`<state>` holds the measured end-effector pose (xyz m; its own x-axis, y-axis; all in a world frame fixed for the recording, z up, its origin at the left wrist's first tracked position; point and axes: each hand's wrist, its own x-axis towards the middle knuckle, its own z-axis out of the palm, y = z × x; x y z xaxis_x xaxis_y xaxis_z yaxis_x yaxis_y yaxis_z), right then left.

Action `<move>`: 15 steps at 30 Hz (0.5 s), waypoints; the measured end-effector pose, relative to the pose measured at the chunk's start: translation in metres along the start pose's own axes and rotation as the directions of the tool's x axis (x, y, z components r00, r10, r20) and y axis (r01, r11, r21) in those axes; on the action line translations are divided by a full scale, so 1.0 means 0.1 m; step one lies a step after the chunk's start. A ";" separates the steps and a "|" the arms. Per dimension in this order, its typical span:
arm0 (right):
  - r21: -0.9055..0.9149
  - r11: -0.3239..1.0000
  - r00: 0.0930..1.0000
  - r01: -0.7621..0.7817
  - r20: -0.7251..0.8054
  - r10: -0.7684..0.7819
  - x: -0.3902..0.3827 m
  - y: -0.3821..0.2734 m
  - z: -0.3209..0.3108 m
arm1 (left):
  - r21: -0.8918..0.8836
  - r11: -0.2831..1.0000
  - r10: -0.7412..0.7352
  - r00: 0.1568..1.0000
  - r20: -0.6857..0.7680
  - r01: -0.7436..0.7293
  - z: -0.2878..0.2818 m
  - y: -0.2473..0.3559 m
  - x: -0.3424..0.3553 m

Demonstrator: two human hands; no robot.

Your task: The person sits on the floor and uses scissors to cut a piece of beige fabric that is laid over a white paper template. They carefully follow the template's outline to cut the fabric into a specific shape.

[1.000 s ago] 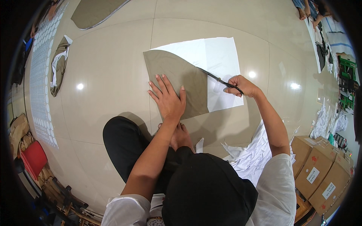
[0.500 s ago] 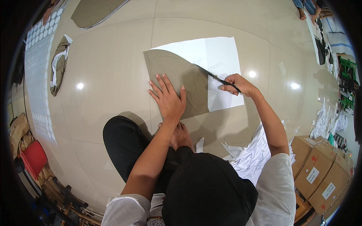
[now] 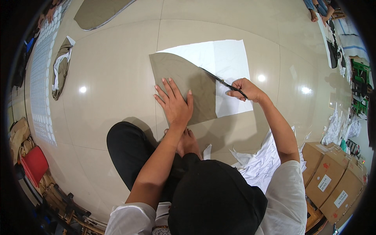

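On the tiled floor lies a piece of olive-brown fabric [image 3: 199,92] with a curved upper edge, on top of a larger white fabric sheet [image 3: 232,58]. My left hand [image 3: 175,103] rests flat on the brown piece near its lower left, fingers spread. In my right hand [image 3: 246,90] are black-handled scissors [image 3: 221,81], gripped by the handles. Their blades point up and left across the white sheet, and the tip reaches the curved edge of the brown fabric. The blades look nearly closed. Part of the handles is hidden by my fingers.
White fabric scraps [image 3: 256,164] are heaped by my right side, next to cardboard boxes [image 3: 327,182]. Another brown piece [image 3: 98,13] lies at the far left, and a folded brown-and-white bundle [image 3: 62,70] nearer the left. Other people's hands show at both upper corners.
The scissors' blades have closed together and my right hand has shifted slightly left. My left hand stays in place on the brown fabric.
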<state>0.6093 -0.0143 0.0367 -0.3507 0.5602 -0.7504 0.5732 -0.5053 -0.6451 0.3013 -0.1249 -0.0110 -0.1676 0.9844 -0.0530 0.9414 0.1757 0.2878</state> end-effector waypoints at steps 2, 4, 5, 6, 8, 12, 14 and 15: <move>0.010 1.000 1.000 0.011 0.005 -0.011 0.01 0.04 0.00 | -0.003 1.000 0.002 1.000 -0.001 -0.002 0.01 0.00 0.00; 0.011 1.000 1.000 0.018 0.007 -0.018 0.01 0.05 0.00 | -0.007 1.000 0.002 1.000 -0.005 -0.002 0.01 0.00 0.00; 0.008 1.000 1.000 0.019 0.005 -0.019 0.01 0.05 -0.01 | -0.008 1.000 0.003 1.000 -0.005 -0.003 0.02 -0.01 0.00; 0.004 1.000 1.000 0.020 0.005 -0.020 0.01 0.05 0.00 | -0.007 1.000 0.004 1.000 -0.004 -0.004 0.01 -0.01 -0.01; -0.013 1.000 1.000 0.011 -0.006 -0.011 0.00 0.03 0.00 | -0.005 1.000 0.004 1.000 -0.002 -0.004 0.00 0.00 0.00; -0.034 0.999 1.000 -0.003 -0.029 0.002 0.01 -0.09 0.05 | -0.004 1.000 0.005 1.000 -0.007 -0.005 0.00 -0.01 0.00; -0.061 0.998 1.000 -0.010 -0.028 0.008 0.04 -0.15 0.08 | -0.008 1.000 0.008 1.000 -0.012 -0.008 0.00 0.00 -0.01; -0.074 0.997 1.000 -0.014 -0.028 0.012 0.05 -0.16 0.09 | -0.009 1.000 0.009 1.000 -0.013 -0.009 -0.01 0.00 -0.01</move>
<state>0.5921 -0.0090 0.0422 -0.3234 0.5723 -0.7536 0.6313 -0.4628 -0.6223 0.3011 -0.1257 -0.0105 -0.1629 0.9859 -0.0378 0.9403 0.1667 0.2967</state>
